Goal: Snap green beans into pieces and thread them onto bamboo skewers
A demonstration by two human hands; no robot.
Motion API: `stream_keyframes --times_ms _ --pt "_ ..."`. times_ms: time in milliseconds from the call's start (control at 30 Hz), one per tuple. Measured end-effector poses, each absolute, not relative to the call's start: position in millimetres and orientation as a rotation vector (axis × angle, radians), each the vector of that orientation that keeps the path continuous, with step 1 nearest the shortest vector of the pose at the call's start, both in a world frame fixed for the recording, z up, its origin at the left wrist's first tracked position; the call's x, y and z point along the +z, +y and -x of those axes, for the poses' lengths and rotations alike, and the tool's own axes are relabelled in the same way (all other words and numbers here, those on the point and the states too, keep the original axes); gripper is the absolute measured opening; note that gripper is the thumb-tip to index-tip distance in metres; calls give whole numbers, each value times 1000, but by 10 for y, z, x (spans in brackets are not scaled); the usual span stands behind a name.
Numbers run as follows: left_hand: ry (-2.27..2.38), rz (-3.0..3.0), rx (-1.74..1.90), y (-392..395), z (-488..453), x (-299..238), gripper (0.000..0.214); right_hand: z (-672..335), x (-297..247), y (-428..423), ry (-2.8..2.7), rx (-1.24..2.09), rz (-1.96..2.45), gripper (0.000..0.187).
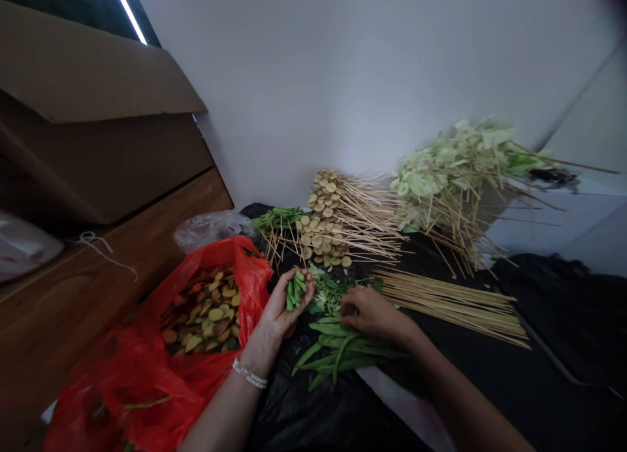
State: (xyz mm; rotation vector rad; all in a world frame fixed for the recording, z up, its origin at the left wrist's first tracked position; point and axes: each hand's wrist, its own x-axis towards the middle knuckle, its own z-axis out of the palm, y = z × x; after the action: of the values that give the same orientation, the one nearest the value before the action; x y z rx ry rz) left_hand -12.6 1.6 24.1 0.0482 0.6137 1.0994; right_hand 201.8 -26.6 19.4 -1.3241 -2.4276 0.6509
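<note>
My left hand (279,311) is closed around a small bunch of short green bean pieces (294,291), held upright with their ends showing. To its right, my right hand (369,310) hovers at the upper edge of a pile of long flat green beans (343,355). Its fingers are curled downward, and whatever they pinch is hidden. Between and behind the hands lie small green trimmings (327,291). A bundle of bare bamboo skewers (455,310) lies right of my right hand.
Left stands an open red plastic bag (191,387) of vegetable slices (210,316). Behind are skewered potato-like slices (323,236), skewered green beans (284,217) and skewered cabbage-like leaves (445,161) against the wall. A cardboard box (108,158) and clear plastic (210,228) are left; black plastic (573,315) is right.
</note>
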Motion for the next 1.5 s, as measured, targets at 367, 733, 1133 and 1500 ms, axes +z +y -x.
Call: stream_keyframes --times_ms 367,733,1133,1500 --pt "671 -439 1068 -50 71 205 18 -2038 208 -204 -2195 653 1235 18" --pt "1129 -1651 1059 -134 -64 87 12 -1964 183 -256 -2362 287 1326 20" --pt "1091 -1839 1068 -120 -52 44 9 -1881 209 -302 -2545 -101 1405 15" --pt "1205 -1671 1151 -148 -130 6 5 -1779 95 -343 -2414 -346 1198 20"
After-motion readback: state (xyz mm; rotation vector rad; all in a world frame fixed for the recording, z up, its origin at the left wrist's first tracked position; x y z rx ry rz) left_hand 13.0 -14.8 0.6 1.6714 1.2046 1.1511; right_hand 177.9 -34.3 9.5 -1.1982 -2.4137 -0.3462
